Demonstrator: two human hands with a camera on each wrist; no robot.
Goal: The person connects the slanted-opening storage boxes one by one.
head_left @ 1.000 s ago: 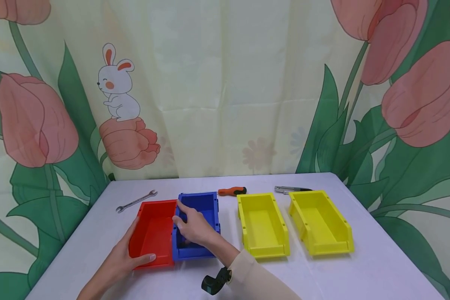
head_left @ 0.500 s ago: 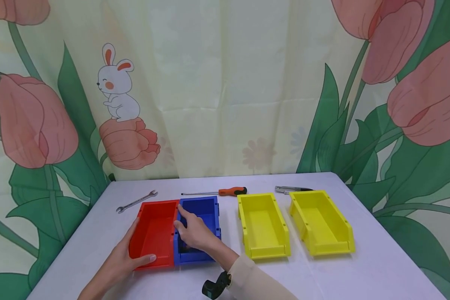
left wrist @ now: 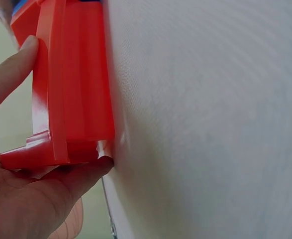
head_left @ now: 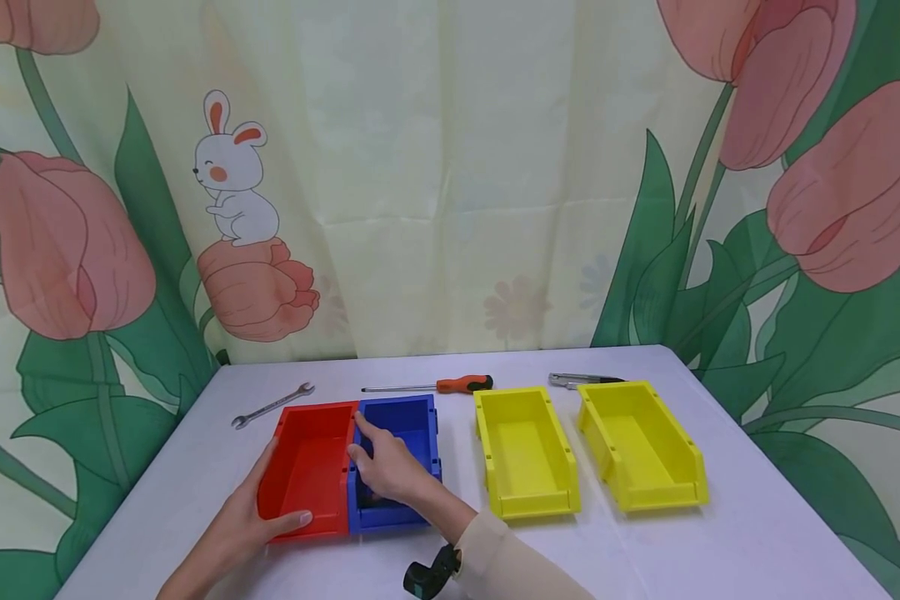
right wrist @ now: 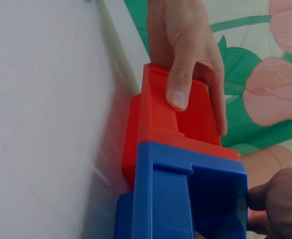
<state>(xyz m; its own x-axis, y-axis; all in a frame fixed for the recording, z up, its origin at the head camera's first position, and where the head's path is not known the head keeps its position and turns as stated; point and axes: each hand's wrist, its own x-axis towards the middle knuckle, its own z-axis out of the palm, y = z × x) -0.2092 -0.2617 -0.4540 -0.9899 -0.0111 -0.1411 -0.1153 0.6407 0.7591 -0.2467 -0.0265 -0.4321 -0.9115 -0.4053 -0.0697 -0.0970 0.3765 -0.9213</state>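
From the head view, a red bin (head_left: pixel 309 467) and a blue bin (head_left: pixel 397 458) stood side by side, touching, on a white worktop (head_left: pixel 720 533). Taking the blue bin as landmark: the red bin lay against its left wall, a yellow bin (head_left: pixel 527 454) stood a little to its right, and a second yellow bin (head_left: pixel 641 446) stood beyond that, apart from the first. By the look of it, the red and blue pair had been brought together, while the two yellow bins had not yet been joined to them. Behind the blue bin lay a screwdriver (head_left: pixel 438 386); a wrench (head_left: pixel 272 404) lay behind and to the left, and pliers (head_left: pixel 581 380) lay well to the right, behind the far yellow bin. The left hand (head_left: pixel 251 521) clasped the red bin's near corner, thumb over its front lip. The right hand (head_left: pixel 390 471) reached into the blue bin, fingers curled over the wall it shared with the red bin.

From the left wrist view, the left hand (left wrist: pixel 21 194) held the red bin (left wrist: pixel 68 99) with its grip clenched, thumb and palm under the front edge, a finger along the outer side.

From the right wrist view, the blue bin (right wrist: pixel 185 194) sat pressed against the red bin (right wrist: pixel 175 119). The left hand (right wrist: pixel 185 55) wrapped over the red bin's far side. The right hand (right wrist: pixel 277 204) showed at the blue bin's edge, fingers curled on its wall in a closed grip.
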